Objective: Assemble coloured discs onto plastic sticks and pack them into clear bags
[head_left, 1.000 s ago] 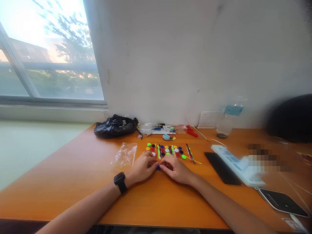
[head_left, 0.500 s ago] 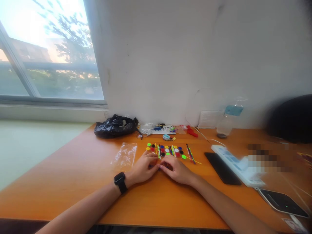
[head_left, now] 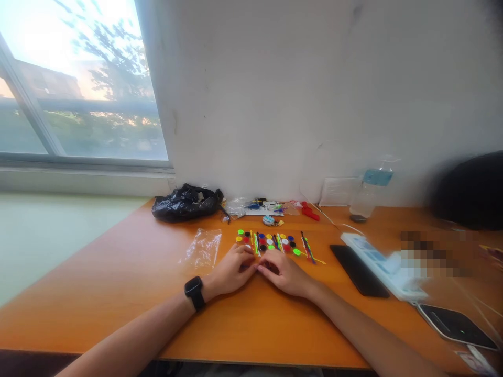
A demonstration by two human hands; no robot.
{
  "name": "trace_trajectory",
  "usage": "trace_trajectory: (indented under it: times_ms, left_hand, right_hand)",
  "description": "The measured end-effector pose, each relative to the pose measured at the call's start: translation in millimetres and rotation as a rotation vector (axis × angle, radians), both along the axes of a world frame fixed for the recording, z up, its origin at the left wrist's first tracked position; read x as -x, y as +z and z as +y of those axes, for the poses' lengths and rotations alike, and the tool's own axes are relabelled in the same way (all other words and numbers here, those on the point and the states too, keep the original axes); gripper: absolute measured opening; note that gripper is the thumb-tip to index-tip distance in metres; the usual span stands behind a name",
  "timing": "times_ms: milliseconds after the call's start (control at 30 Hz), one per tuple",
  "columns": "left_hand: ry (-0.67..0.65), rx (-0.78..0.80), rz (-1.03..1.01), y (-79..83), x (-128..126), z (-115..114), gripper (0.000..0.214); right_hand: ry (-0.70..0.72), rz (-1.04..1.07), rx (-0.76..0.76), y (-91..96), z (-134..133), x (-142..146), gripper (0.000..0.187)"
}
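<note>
My left hand, with a black watch on its wrist, meets my right hand low over the orange-brown table. Thumbs and fingertips are pinched together at the meeting point; whatever sits between them is hidden or too small to name. Just beyond the fingers lie rows of small coloured discs, among them a green disc and a white disc. Thin coloured plastic sticks lie between the discs and at the right end of the rows. My fingers cover the near part of this group.
Left of the discs lies a clear plastic bag, with a black plastic bag behind it. A round tin and red object lie farther back. To the right are a dark phone, a white power strip and a bottle.
Almost nothing differs. Both hands stay pinched together in the same place, with only a slight shift of the fingers.
</note>
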State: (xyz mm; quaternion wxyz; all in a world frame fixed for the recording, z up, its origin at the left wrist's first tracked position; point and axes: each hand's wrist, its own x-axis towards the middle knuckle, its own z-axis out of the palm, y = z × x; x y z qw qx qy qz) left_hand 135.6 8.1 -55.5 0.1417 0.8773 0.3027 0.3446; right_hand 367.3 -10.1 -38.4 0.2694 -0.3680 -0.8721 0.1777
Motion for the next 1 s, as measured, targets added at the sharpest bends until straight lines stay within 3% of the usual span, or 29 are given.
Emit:
trace_trajectory:
  times_ms: [333,633,1000]
  left_hand:
    - [0.023,0.023,0.021,5.2,-0.4,-2.8,0.033]
    - [0.143,0.075,0.073,6.7,2.0,-6.4,0.029]
    - [0.154,0.078,0.084,9.8,1.6,-9.3,0.03]
  right_hand:
    - [-0.003,-0.006,0.001,-4.7,2.4,-1.2,0.018]
    - [-0.011,-0.016,0.011,-3.4,1.6,-1.5,0.02]
    - [0.007,-0.019,0.024,-3.2,1.8,-2.2,0.02]
